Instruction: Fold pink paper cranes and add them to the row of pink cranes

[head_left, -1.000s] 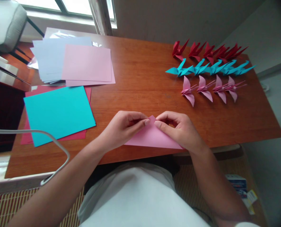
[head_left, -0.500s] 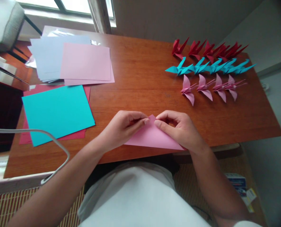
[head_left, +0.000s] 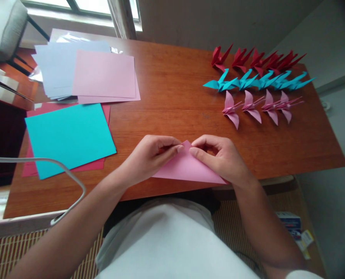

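Note:
A sheet of pink paper (head_left: 190, 168), folded into a triangle, lies at the near edge of the wooden table with its long side toward me. My left hand (head_left: 157, 157) pinches the paper's upper left side close to the tip, thumb on top. On the other side of the tip, my right hand (head_left: 219, 155) grips the paper between thumb and fingers. The tip pokes out between the two hands. My left hand covers the triangle's left part.
Folded paper cranes stand in rows at the right: red (head_left: 240, 60), turquoise (head_left: 245, 82) and pink (head_left: 252, 106). On the left lie pink sheets (head_left: 105, 75), pale blue sheets (head_left: 59, 66) and turquoise paper (head_left: 70, 139) over red paper (head_left: 27, 168). A white cable (head_left: 70, 174) crosses the table's left end.
Both hands and the folded pink paper stay almost exactly where they were. Only the camera view shifts very slightly.

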A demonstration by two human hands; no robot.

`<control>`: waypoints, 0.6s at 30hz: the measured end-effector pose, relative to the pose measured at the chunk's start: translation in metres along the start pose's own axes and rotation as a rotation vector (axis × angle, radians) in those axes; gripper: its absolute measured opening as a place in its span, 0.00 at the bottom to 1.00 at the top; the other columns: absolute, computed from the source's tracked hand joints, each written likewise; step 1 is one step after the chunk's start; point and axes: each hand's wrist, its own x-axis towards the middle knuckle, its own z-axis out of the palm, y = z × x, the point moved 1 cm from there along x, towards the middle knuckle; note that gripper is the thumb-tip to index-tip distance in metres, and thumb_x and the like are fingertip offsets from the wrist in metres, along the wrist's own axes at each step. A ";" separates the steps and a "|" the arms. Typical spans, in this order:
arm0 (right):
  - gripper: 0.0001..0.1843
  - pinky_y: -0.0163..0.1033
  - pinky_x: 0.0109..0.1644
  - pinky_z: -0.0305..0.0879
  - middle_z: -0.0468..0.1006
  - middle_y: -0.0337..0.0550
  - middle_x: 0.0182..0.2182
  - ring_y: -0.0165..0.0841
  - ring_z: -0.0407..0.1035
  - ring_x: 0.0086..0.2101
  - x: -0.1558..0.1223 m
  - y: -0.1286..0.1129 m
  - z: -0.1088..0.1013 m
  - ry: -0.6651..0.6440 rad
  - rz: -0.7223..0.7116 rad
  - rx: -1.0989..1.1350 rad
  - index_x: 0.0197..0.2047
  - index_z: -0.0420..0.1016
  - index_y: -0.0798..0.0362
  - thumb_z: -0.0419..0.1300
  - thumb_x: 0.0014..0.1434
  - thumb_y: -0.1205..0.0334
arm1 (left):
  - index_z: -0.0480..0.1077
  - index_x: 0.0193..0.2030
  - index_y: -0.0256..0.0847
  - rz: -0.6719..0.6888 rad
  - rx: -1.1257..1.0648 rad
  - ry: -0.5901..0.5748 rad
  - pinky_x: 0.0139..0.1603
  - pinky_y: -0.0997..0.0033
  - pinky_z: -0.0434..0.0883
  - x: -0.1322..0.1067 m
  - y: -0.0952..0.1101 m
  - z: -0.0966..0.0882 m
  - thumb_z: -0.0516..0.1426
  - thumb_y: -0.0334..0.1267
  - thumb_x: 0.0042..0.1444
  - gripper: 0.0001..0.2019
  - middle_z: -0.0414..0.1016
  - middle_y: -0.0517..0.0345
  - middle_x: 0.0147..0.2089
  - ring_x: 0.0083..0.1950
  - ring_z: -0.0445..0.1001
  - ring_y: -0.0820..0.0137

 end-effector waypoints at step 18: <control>0.02 0.34 0.37 0.70 0.82 0.36 0.32 0.30 0.75 0.32 -0.006 -0.002 -0.017 0.338 -0.165 -0.080 0.36 0.81 0.48 0.67 0.61 0.62 | 0.80 0.36 0.39 -0.112 -0.227 0.075 0.35 0.76 0.69 -0.010 0.005 -0.008 0.67 0.44 0.56 0.09 0.80 0.59 0.33 0.35 0.74 0.71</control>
